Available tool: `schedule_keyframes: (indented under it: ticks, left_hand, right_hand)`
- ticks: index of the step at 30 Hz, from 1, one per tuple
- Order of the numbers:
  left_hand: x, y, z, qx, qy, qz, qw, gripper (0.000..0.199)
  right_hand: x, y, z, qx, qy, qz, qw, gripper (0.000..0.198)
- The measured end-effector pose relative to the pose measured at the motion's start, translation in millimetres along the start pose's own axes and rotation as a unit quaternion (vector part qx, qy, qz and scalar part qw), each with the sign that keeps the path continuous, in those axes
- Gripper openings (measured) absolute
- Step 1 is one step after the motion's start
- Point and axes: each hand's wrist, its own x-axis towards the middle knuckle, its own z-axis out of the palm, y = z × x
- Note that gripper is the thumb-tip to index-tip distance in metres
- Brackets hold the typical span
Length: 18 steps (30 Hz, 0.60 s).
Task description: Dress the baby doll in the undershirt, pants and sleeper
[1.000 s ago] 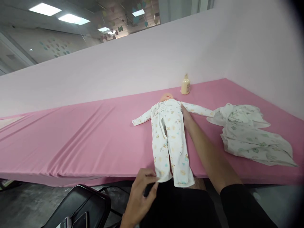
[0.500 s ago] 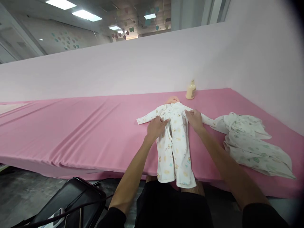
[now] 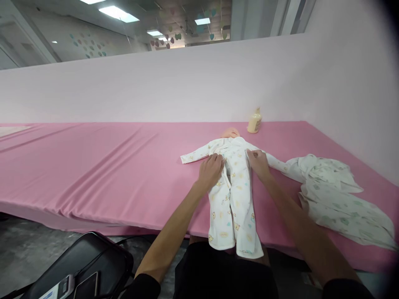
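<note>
A baby doll lies on its back with its head toward the wall, dressed in a white printed top whose sleeve stretches out to the left. White baby trousers with small bear prints lie over its lower body, the legs hanging past the table's front edge. A slit shows open between the legs. My left hand has its fingers closed on the left side of the trousers near the waist. At the right side of the waist, my right hand pinches the fabric. The gripped edges are partly hidden by my fingers.
The pink-covered table runs along a low white wall. A cream pump bottle stands behind the doll. A crumpled patterned cloth lies at the right. At the lower left, a black chair carries a phone and another device.
The view has shifted slightly. Both hands keep hold of the trousers' waist; my left fingers now curl over the fabric with the thumb less visible.
</note>
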Motion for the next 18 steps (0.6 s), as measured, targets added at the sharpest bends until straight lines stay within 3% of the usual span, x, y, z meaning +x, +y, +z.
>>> schedule_keyframes:
  ticks: [6,9,18]
  left_hand:
    - [-1,6,-3,-0.194,-0.005,-0.080,0.978,0.031]
    - [-2,6,-7,-0.250,-0.012,-0.087,0.964,0.034]
    - [-8,2,-14,-0.252,-0.049,-0.021,0.966,0.039]
  right_hand:
    - [-1,2,2,-0.020,0.009,-0.005,1.000,0.040]
    - [-1,0,2,-0.024,0.010,-0.021,0.999,0.040]
    - [-2,0,3,-0.032,0.010,-0.026,0.999,0.043]
